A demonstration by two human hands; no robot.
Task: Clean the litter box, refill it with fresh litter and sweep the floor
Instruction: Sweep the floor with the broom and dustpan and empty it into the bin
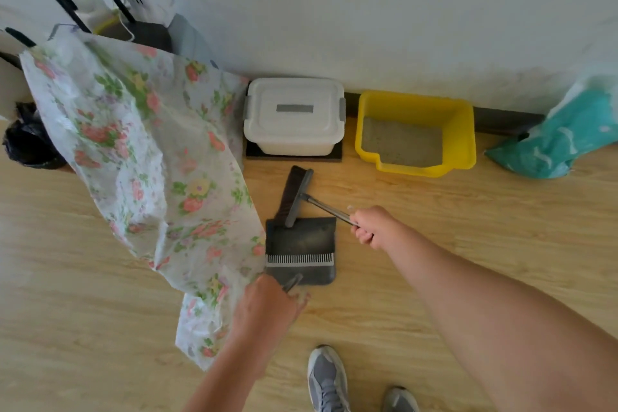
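A yellow litter box [465, 130] with grey litter inside stands against the wall. In front of it on the wooden floor lies a dark dustpan [301, 241] with a comb edge. My left hand [267, 308] grips the dustpan's handle at its near end. My right hand [371, 227] is closed around the metal handle of a broom [299, 196], whose dark bristle head rests at the dustpan's far lip. A teal litter bag [555, 140] slumps against the wall on the right.
A white lidded storage box [294, 114] sits on a dark mat left of the litter box. A floral cloth [150, 160] hangs over furniture at left, brushing the dustpan. A black bin bag [30, 140] is far left. My grey shoes [326, 378] stand below.
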